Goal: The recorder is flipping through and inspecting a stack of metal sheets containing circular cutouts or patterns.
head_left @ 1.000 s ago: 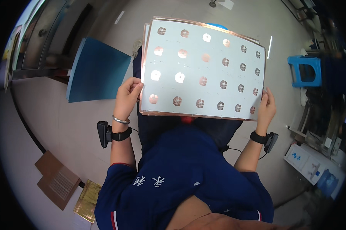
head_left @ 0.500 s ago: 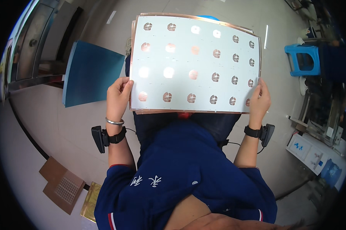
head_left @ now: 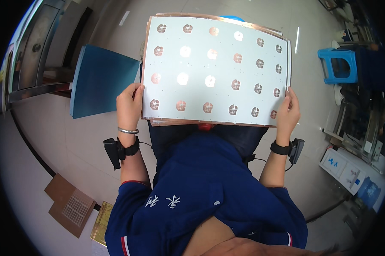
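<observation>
A stack of large, thin panels lies across my lap. Its top circuit-board panel point(head_left: 192, 91) is pale grey-green with rows of rounded copper-coloured shapes that partly catch the light. Copper edges of other panels point(head_left: 171, 123) show beneath it, slightly out of line. My left hand point(head_left: 129, 109) grips the panel's left edge, thumb along the edge and fingers mostly hidden. At the lower right edge, my right hand point(head_left: 289, 112) is closed on the panel, its fingers bent at the rim. Each wrist wears a black strapped device, and the left also has a silver bangle.
Blue sheets point(head_left: 103, 83) stand to the left beside a metal-framed cabinet point(head_left: 34, 51). A blue plastic stool point(head_left: 338, 66) is at the right, near metal equipment point(head_left: 367, 132). Brown perforated boards point(head_left: 71, 205) lie at the lower left. A water jug point(head_left: 368, 190) is at the lower right.
The top panel has shifted a little to the left and upward at its left side, with my left hand moving along. Reflections on its copper shapes have changed. My right hand has barely moved.
</observation>
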`<state>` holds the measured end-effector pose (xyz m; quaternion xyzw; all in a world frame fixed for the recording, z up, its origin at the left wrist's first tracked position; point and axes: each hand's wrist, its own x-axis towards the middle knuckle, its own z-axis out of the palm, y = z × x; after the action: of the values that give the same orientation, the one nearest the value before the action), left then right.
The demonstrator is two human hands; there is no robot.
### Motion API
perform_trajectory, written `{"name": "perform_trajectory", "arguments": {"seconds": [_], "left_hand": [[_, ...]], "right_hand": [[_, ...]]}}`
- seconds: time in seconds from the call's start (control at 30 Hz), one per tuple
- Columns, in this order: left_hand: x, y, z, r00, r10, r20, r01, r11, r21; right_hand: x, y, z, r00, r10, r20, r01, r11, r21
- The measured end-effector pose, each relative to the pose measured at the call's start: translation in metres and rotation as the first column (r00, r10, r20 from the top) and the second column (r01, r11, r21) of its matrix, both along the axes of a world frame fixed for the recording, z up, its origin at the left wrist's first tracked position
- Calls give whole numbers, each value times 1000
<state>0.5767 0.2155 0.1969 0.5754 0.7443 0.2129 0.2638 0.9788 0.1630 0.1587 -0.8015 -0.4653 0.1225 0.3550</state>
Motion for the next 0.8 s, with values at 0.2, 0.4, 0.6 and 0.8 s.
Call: {"name": "perform_trajectory", "arguments": {"seconds": [0.2,0.4,0.6,0.8], "left_hand": [[-1,-2,-6,1000,-2,-19,2,1000,9],[-7,-4,-13,998,-49,-34,53,992,116],[-14,-4,-14,995,54,79,-54,999,-3],[-18,-3,-19,997,5,81,-14,994,109]], "right_hand": [[19,-1,5,877,-73,-476,92,996,17],[31,2,19,705,-142,-695,121,989,-79],[35,1,21,553,-109,-826,112,992,-56],[32,4,31,496,-19,-868,-8,1000,-26]]}}
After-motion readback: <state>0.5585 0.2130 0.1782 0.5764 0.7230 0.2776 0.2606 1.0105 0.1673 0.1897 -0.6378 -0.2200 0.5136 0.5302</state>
